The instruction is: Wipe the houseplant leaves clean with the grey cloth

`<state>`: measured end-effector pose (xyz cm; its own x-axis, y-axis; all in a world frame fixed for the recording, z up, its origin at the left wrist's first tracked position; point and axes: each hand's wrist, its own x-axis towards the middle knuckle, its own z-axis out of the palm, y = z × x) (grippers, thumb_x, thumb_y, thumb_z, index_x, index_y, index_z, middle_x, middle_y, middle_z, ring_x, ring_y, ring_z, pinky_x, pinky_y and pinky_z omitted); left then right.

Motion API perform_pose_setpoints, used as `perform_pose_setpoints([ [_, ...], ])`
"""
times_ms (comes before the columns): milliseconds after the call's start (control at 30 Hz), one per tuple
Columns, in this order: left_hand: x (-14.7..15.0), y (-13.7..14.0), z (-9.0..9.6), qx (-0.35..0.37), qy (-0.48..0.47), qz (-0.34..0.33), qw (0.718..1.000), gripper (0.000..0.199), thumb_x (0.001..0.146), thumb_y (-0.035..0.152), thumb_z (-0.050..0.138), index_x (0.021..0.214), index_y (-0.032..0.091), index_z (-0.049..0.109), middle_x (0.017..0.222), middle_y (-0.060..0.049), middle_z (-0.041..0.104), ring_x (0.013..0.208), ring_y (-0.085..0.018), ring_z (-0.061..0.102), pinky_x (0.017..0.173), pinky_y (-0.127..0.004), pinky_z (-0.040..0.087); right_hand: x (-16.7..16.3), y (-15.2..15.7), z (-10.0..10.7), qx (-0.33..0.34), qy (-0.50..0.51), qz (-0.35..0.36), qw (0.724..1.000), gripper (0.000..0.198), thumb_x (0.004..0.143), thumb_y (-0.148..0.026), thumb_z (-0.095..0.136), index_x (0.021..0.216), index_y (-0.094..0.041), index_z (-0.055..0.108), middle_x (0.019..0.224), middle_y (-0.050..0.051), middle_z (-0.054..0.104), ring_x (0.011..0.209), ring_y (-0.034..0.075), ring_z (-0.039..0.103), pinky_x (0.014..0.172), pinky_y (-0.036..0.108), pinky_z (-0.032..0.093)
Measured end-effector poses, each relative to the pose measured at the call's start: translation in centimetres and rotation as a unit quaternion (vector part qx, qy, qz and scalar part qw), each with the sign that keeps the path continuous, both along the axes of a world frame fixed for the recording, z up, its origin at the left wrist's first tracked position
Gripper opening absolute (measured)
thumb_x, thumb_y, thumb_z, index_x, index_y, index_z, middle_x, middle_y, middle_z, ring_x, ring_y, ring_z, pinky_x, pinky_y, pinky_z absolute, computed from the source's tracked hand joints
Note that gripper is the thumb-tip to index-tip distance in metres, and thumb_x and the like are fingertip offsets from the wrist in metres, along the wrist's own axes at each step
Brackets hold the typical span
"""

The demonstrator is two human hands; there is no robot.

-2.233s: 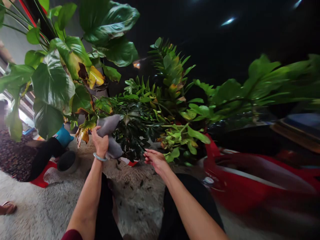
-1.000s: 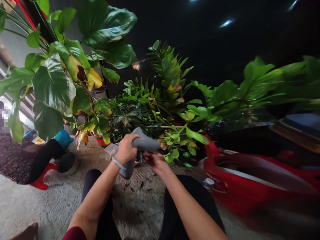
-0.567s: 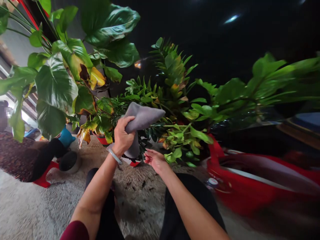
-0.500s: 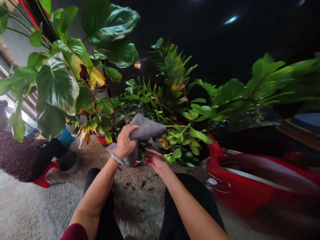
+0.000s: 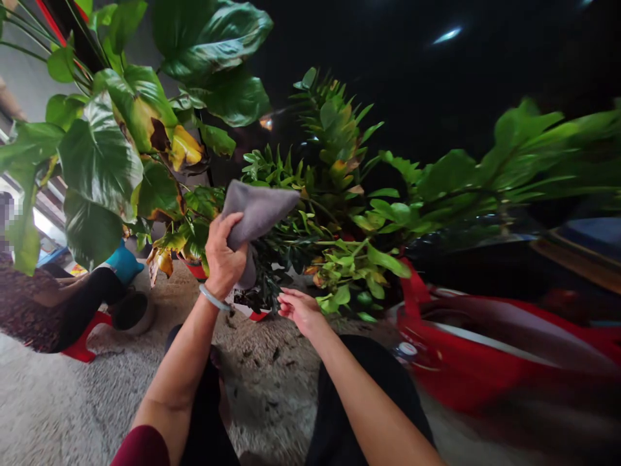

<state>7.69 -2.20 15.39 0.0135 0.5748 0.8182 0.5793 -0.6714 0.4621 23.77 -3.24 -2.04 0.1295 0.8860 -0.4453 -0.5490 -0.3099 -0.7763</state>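
My left hand (image 5: 226,255) is closed round a grey cloth (image 5: 259,210), which sticks out to the right above the fingers and hangs below them. A pale bangle (image 5: 213,298) circles that wrist. The cloth is in front of a small plant with dark narrow leaves (image 5: 264,275), growing in a white and red pot (image 5: 250,310) on the ground. My right hand (image 5: 301,310) is just right of this plant, thumb and fingers pinched together at its leaf edge. Whatever lies between those fingertips is too small to make out.
A large-leaved plant (image 5: 104,152) with yellowed leaves rises at the left. Bushy green plants (image 5: 334,136) fill the back. A red bag (image 5: 466,362) stands at right. On the left, a person (image 5: 39,304) sits on a red stool (image 5: 87,340) beside a round pot (image 5: 133,314).
My left hand has moved up and left with the cloth, uncovering more of the small plant and its pot. My right hand has moved slightly, its fingers now closer together.
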Motion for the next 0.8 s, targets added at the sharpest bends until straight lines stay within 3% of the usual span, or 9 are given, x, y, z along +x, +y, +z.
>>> perform_pose_setpoints([
  [167,-2.2,-3.1,-9.2,-0.224,0.119,-0.144,0.957,0.057,0.058,-0.001,0.056,0.108,0.022,0.072,0.111,-0.006,0.071,0.108,-0.025,0.065,0.1,-0.042,0.051,0.4,0.2,-0.2,0.001,-0.013,-0.009,1.0,0.014,0.065,-0.004,0.072,0.068,-0.018,0.068,0.051,-0.001,0.067,0.039,0.012,0.057,0.04,0.022,0.047],
  [233,-3.6,-5.1,-10.8,-0.278,0.112,-0.165,0.94,0.054,0.06,0.001,0.057,0.106,0.023,0.073,0.107,-0.005,0.072,0.103,-0.024,0.067,0.096,-0.041,0.053,0.7,0.2,-0.2,-0.001,-0.015,-0.011,1.0,0.016,0.063,-0.002,0.071,0.068,-0.017,0.069,0.052,0.0,0.068,0.041,0.012,0.058,0.041,0.021,0.046],
  [300,-5.0,-6.0,-9.7,-0.259,0.046,-0.125,0.957,0.05,0.063,0.004,0.06,0.108,0.023,0.073,0.109,-0.005,0.072,0.104,-0.024,0.067,0.097,-0.041,0.052,0.9,0.1,-0.2,0.002,-0.012,-0.004,1.0,0.019,0.061,-0.001,0.073,0.072,-0.015,0.07,0.054,0.001,0.069,0.041,0.011,0.058,0.042,0.021,0.047],
  [400,-6.7,-4.7,-4.5,-0.139,-0.083,0.023,0.986,0.047,0.067,0.01,0.067,0.112,0.023,0.071,0.112,-0.005,0.071,0.106,-0.024,0.065,0.099,-0.04,0.051,0.8,-0.1,-0.1,0.012,0.003,0.011,1.0,0.022,0.06,-0.004,0.077,0.077,-0.015,0.07,0.055,0.0,0.069,0.04,0.01,0.055,0.042,0.022,0.05],
  [467,-7.5,-2.5,-1.3,-0.067,-0.135,0.119,0.981,0.047,0.069,0.014,0.07,0.115,0.022,0.069,0.112,-0.005,0.07,0.105,-0.023,0.065,0.099,-0.04,0.05,0.5,-0.2,0.1,0.009,0.003,0.012,1.0,0.023,0.06,-0.006,0.079,0.078,-0.016,0.068,0.054,-0.001,0.068,0.039,0.009,0.055,0.042,0.022,0.051],
  [533,-8.1,-0.4,-0.3,-0.046,-0.152,0.169,0.973,0.046,0.07,0.015,0.071,0.116,0.02,0.067,0.112,-0.006,0.069,0.106,-0.023,0.064,0.101,-0.04,0.049,0.3,-0.2,0.3,0.0,-0.003,0.008,1.0,0.022,0.06,-0.006,0.079,0.077,-0.016,0.068,0.053,-0.001,0.067,0.039,0.009,0.054,0.041,0.021,0.051],
  [600,-8.3,0.5,-2.2,-0.092,-0.138,0.171,0.971,0.047,0.067,0.014,0.071,0.113,0.02,0.068,0.112,-0.006,0.069,0.107,-0.025,0.064,0.103,-0.043,0.048,0.1,-0.3,0.5,0.001,-0.001,0.005,1.0,0.022,0.062,-0.005,0.078,0.078,-0.016,0.068,0.053,-0.001,0.067,0.038,0.009,0.054,0.04,0.021,0.051],
  [667,-8.3,-0.3,-6.3,-0.175,-0.106,0.146,0.968,0.048,0.062,0.011,0.07,0.108,0.021,0.069,0.111,-0.006,0.07,0.107,-0.027,0.065,0.102,-0.047,0.049,0.2,-0.4,0.6,0.001,0.001,0.001,1.0,0.021,0.062,-0.003,0.076,0.078,-0.015,0.068,0.053,-0.001,0.067,0.038,0.009,0.054,0.039,0.02,0.05],
  [800,-8.0,-5.7,-14.2,-0.311,-0.096,0.098,0.941,0.044,0.06,0.009,0.069,0.1,0.026,0.072,0.102,-0.005,0.073,0.101,-0.032,0.069,0.097,-0.051,0.051,0.5,-0.5,0.5,0.0,-0.013,-0.012,1.0,0.021,0.062,-0.002,0.075,0.077,-0.015,0.07,0.053,0.0,0.068,0.039,0.009,0.055,0.039,0.019,0.049],
])
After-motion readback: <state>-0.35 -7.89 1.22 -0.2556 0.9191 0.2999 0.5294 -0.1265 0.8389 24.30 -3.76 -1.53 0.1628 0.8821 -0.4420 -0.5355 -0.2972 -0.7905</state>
